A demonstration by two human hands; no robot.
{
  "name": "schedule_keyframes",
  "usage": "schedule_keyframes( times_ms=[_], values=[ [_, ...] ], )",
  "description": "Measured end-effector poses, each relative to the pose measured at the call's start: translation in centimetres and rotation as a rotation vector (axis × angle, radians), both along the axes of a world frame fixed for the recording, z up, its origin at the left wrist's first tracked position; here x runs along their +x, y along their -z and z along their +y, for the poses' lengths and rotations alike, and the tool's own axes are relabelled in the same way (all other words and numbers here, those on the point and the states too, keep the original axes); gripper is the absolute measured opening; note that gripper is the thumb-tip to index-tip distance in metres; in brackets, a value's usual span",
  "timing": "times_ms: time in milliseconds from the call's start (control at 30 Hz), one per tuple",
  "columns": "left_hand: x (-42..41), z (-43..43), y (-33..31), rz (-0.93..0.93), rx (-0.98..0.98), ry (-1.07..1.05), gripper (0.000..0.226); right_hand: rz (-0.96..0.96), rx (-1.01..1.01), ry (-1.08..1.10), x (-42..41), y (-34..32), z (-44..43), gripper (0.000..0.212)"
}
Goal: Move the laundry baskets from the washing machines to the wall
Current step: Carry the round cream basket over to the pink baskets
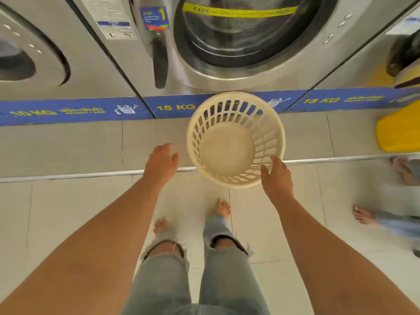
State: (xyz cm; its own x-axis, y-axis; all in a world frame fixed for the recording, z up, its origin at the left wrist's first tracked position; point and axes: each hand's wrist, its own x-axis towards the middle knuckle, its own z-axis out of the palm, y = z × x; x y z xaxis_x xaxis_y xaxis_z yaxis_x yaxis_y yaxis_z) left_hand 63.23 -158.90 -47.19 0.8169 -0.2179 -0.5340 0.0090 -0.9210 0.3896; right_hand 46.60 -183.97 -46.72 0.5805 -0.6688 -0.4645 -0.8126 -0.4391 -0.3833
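Basket (227,153) rim touched by right hand (278,178), left hand (162,163) spread beside

Bright, even indoor light fills the scene, with only faint, soft shadows on the pale floor tiles (68,212). Soft highlights sheen on the steel front and glass door of the middle washing machine (238,37). The wide lens bends straight lines strongly toward the edges. Motion blur smears the printed blue strip (75,111) and the bare feet at the right edge (363,215); the centre is sharper.
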Motion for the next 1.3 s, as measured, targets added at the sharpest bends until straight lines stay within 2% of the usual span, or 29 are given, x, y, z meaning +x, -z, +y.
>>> schedule_keyframes(
  times_ms=[267,500,667,767,867,933,1300],
  values=[
    [0.8,-7.0,7.4,0.048,0.005,-0.111,0.045,0.023,0.031,0.037,2.6,7.6,-7.9,0.053],
    [2.8,-8.4,15.0,0.073,0.056,-0.111,0.050,0.116,-0.035,-0.004,3.8,15.1,-12.9,0.056],
    [4.4,-8.6,19.8,0.061,0.053,-0.121,0.052,0.088,-0.047,-0.029,4.7,19.8,-15.2,0.058],
    [4.9,-9.3,21.7,0.031,0.027,-0.179,0.052,-0.028,-0.087,-0.065,5.0,22.2,-15.9,0.056],
    [4.8,-9.5,22.6,-0.079,-0.011,-0.245,0.051,-0.192,-0.116,-0.024,4.8,23.6,-16.1,0.056],
    [4.5,-9.6,22.8,-0.120,-0.035,-0.286,0.051,-0.233,-0.111,0.007,4.7,23.7,-16.1,0.060],
    [-0.1,-4.0,18.3,-0.129,-0.029,-0.383,0.049,-0.124,-0.030,-0.079,3.1,19.3,-11.7,0.068]
  ],
)
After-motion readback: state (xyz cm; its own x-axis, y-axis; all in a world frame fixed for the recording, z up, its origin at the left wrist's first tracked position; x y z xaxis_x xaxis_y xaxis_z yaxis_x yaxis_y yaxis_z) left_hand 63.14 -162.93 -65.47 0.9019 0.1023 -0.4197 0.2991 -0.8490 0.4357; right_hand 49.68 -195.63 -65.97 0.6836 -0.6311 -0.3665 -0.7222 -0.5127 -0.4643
